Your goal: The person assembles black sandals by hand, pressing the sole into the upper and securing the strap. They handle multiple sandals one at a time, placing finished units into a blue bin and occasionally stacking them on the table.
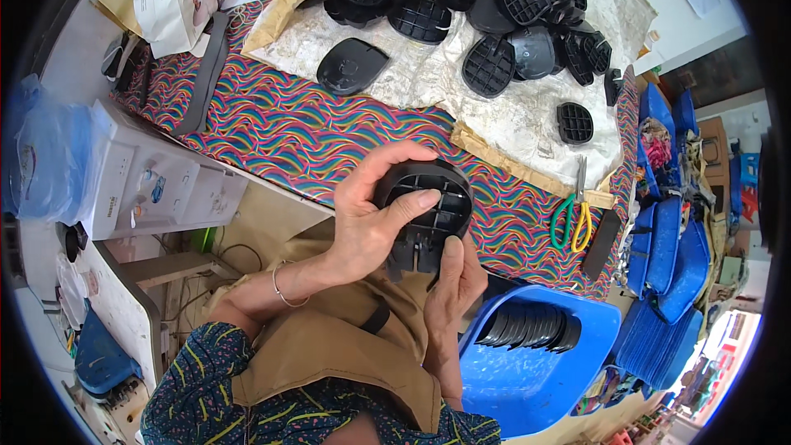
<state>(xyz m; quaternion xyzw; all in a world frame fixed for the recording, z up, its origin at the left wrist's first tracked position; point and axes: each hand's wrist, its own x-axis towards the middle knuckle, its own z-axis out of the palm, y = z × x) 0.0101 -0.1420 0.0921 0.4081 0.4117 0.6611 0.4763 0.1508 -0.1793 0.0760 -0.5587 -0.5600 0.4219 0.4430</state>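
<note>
- At the far left, you had a crinkled, translucent blue plastic cover (49,156) beside the smooth white dispenser (124,169).
- Next came a creased white paper bag (169,4), then a flat, dark grey strip (208,74) lying on the cloth (272,136), whose wavy bands ran in many colours.
- A smooth black piece (353,66) with a rounded outline lay apart on the whitish, smudged sheet (511,128).
- Your left hand (362,227) was closed around the left and far rim of the ribbed black piece (438,218), its thumb pressed over the grid.
- That piece was in front of you, off the table, its raised squares facing up and its far end rounded.
- Your right hand (453,280) pinched the near right edge, thumb on top; its fingers were mostly hidden.
- Beyond your hands, a heap of glossy and gridded black pieces (490,45) sprawled over the sheet.
- To the right, a scuffed blue plastic basin (535,391) held a curved row of nested black pieces (527,327).
- Farther right lay a small gridded oval (574,123), metal scissors (579,195) with green and yellow handles, and a dark, oblong block (601,245).
</note>
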